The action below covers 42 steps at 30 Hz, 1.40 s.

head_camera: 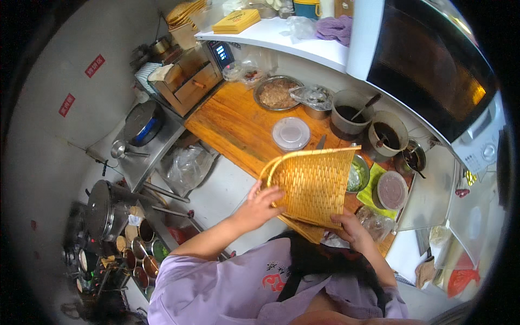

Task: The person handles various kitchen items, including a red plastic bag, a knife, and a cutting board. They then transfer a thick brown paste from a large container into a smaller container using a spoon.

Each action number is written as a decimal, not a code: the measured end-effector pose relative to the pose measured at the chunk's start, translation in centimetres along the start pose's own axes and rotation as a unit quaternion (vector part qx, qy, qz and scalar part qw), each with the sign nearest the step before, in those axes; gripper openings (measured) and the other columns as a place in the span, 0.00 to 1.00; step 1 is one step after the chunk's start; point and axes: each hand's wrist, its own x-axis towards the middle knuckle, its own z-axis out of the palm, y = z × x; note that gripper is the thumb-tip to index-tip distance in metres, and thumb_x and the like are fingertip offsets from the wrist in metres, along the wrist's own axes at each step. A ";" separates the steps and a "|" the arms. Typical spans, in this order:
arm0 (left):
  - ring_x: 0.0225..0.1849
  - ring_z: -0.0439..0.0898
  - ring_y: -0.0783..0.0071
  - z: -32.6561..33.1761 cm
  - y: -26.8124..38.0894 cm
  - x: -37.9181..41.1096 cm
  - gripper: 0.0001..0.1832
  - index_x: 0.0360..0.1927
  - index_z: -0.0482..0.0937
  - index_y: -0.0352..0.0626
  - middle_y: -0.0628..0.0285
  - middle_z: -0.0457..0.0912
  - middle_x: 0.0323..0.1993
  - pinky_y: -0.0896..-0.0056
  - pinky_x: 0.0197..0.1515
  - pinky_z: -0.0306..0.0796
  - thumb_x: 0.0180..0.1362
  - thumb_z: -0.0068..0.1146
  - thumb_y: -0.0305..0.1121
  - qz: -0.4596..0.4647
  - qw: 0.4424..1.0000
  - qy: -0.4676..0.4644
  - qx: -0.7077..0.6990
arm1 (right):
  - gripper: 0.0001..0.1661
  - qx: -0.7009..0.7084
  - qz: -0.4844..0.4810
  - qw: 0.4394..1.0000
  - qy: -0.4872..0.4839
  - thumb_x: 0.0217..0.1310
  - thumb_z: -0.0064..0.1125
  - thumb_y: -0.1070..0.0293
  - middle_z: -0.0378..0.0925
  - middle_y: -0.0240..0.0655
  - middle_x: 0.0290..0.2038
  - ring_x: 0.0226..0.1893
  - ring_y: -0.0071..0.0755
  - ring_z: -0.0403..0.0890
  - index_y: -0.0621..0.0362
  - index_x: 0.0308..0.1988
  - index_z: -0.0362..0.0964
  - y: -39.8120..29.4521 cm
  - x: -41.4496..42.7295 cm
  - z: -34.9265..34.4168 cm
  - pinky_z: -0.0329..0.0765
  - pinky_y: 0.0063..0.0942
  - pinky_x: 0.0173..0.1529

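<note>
A woven bamboo basket tray, golden yellow with a curved rim, is tilted up in front of my body, above the near edge of the wooden worktop. My left hand is at its rounded left rim, fingers spread over the edge and onto the woven face. By its lower right corner, my right hand grips the tray. Behind its top edge lies a knife, only partly visible. The tray also hides part of a steel bowl of chopped greens under plastic film.
A lidded plastic tub and a metal plate of minced food stand on the worktop. Pots of dark sauce line the back, below a microwave. Left are a steel stand, a large pot and several seasoning containers.
</note>
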 end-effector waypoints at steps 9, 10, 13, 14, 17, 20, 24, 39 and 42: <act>0.61 0.60 0.63 -2.2 -6.7 -2.6 0.42 0.68 0.38 0.52 0.54 0.47 0.67 0.62 0.58 0.61 0.57 0.52 0.41 -0.359 0.698 0.141 -0.603 | 0.26 -0.137 -0.023 0.989 -0.046 0.55 0.51 0.73 0.71 0.34 0.50 0.47 0.34 0.73 0.56 0.55 0.60 -3.3 8.7 1.5 0.75 0.31 0.45; 0.59 0.61 0.64 -2.8 -6.6 -2.7 0.43 0.68 0.38 0.52 0.55 0.47 0.67 0.64 0.57 0.62 0.57 0.53 0.43 -0.395 0.683 0.136 -0.599 | 0.26 -0.148 -0.039 0.986 -0.066 0.55 0.51 0.74 0.71 0.35 0.49 0.47 0.33 0.74 0.57 0.55 0.60 -3.3 9.9 1.7 0.74 0.30 0.45; 0.57 0.64 0.63 -2.1 -6.9 -3.7 0.48 0.68 0.37 0.46 0.52 0.54 0.64 0.68 0.55 0.64 0.54 0.58 0.45 -0.478 0.664 0.159 -0.552 | 0.32 -0.204 -0.058 0.971 -0.106 0.54 0.51 0.75 0.67 0.36 0.53 0.51 0.32 0.69 0.58 0.59 0.53 -2.6 12.8 2.7 0.67 0.28 0.53; 0.57 0.65 0.63 -1.2 -7.3 -4.5 0.48 0.68 0.37 0.44 0.51 0.56 0.62 0.68 0.55 0.64 0.54 0.59 0.44 -0.507 0.661 0.175 -0.525 | 0.34 -0.239 -0.069 0.962 -0.113 0.54 0.52 0.74 0.64 0.37 0.55 0.53 0.31 0.66 0.59 0.61 0.50 -2.2 13.9 3.4 0.65 0.28 0.55; 0.57 0.66 0.62 1.9 -11.5 -5.5 0.43 0.65 0.44 0.38 0.49 0.64 0.57 0.67 0.56 0.63 0.54 0.58 0.36 -0.547 0.581 0.238 -0.554 | 0.46 -0.377 -0.100 0.909 -0.144 0.55 0.51 0.71 0.53 0.42 0.61 0.60 0.35 0.56 0.58 0.66 0.33 -3.3 17.4 7.8 0.56 0.30 0.62; 0.57 0.67 0.63 5.0 -16.2 -8.1 0.34 0.63 0.49 0.36 0.51 0.66 0.56 0.66 0.56 0.64 0.55 0.52 0.28 -0.542 0.510 0.282 -0.606 | 0.51 -0.542 -0.130 0.813 -0.170 0.58 0.52 0.63 0.38 0.48 0.66 0.66 0.42 0.43 0.57 0.66 0.23 -5.4 19.5 15.8 0.47 0.32 0.66; 0.32 0.76 0.76 1.6 -24.8 -7.8 0.22 0.57 0.60 0.41 0.59 0.74 0.45 0.80 0.23 0.70 0.58 0.43 0.26 -0.512 0.446 0.325 -0.659 | 0.48 -0.391 -0.177 0.879 -0.207 0.62 0.48 0.56 0.46 0.48 0.65 0.60 0.43 0.58 0.54 0.66 0.24 -7.5 26.8 19.5 0.57 0.34 0.61; 0.55 0.67 0.58 -33.3 -76.8 13.0 0.29 0.61 0.53 0.38 0.50 0.58 0.59 0.64 0.44 0.77 0.62 0.43 0.43 -0.258 0.608 0.466 -0.589 | 0.29 -0.248 -0.155 0.954 0.067 0.65 0.42 0.73 0.64 0.42 0.56 0.48 0.31 0.72 0.55 0.63 0.45 -5.2 34.7 19.2 0.71 0.26 0.50; 0.62 0.59 0.56 -34.7 -79.3 19.2 0.37 0.64 0.45 0.36 0.48 0.47 0.64 0.57 0.49 0.74 0.61 0.41 0.51 -0.295 0.580 0.470 -0.597 | 0.28 -0.205 -0.158 0.955 0.146 0.65 0.42 0.72 0.64 0.42 0.56 0.48 0.33 0.73 0.56 0.63 0.46 -3.1 32.9 18.1 0.71 0.26 0.50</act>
